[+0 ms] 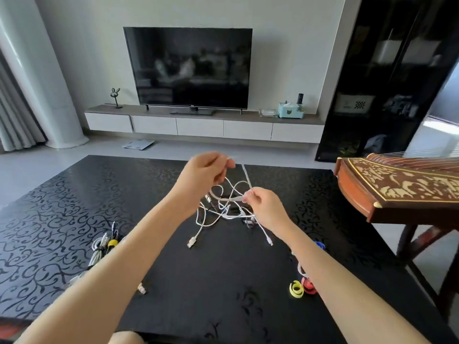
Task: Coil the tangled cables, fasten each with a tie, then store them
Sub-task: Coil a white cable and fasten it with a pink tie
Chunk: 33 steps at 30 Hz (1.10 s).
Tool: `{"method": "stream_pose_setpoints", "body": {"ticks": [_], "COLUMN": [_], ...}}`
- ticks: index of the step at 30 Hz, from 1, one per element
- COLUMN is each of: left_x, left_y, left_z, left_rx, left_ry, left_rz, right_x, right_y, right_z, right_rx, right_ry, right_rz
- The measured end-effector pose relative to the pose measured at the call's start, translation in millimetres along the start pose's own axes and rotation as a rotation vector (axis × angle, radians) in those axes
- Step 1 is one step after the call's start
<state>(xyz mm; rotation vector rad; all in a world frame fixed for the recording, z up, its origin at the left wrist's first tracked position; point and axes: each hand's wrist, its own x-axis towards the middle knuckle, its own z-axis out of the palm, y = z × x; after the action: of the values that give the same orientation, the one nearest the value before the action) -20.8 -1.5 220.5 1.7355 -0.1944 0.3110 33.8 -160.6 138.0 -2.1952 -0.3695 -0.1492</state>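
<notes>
A tangle of white cables [223,209] lies in the middle of the black patterned table [74,219], partly lifted. My left hand [206,172] is raised above the tangle and grips one white strand with curled fingers. My right hand [263,207] pinches another white strand lower and to the right. Two connector ends [191,243] hang down to the table top. A coiled cable bundle with a yellow tie [112,243] lies at the left. Loose ties sit at the right: a yellow tie [296,289], a red tie [308,285] and a blue tie [319,244].
A wooden zither [397,184] on a stand sits just past the table's right edge. A loose connector [141,290] lies by my left forearm. Beyond the table are the floor, a TV [188,68] and a low white cabinet [198,126].
</notes>
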Motion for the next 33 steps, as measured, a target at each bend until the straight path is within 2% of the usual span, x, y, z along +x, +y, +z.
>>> {"method": "stream_pose_setpoints", "body": {"ticks": [4, 7, 9, 13, 17, 21, 25, 31, 33], "left_x": [17, 27, 32, 40, 40, 34, 25, 13, 13], "left_y": [49, 75, 81, 84, 73, 52, 31, 9, 3], "left_z": [-27, -46, -54, -58, -56, -50, -47, -30, -23], "left_rx": [-0.287, -0.401, -0.358, -0.176, -0.025, 0.122, 0.093, 0.179, 0.302], "left_ry": [0.187, 0.3, 0.377, 0.419, 0.396, 0.416, 0.347, -0.033, -0.063], "left_rz": [0.084, 0.17, 0.213, 0.256, 0.213, 0.131, 0.036, 0.001, 0.005], "right_x": [16, 37, 54, 72, 66, 57, 53, 49, 47], "right_y": [-32, -83, -124, -202, -225, -215, -212, -218, -218], "right_z": [-24, -57, -81, -125, -130, -118, -116, -115, -112], "right_rx": [0.235, 0.444, 0.565, 0.522, 0.464, 0.513, 0.558, 0.523, 0.491], "right_ry": [-0.015, 0.063, 0.157, 0.333, 0.326, 0.291, 0.287, 0.235, 0.238], "right_rz": [-0.033, -0.152, -0.231, -0.418, -0.528, -0.487, -0.419, -0.436, -0.453]}}
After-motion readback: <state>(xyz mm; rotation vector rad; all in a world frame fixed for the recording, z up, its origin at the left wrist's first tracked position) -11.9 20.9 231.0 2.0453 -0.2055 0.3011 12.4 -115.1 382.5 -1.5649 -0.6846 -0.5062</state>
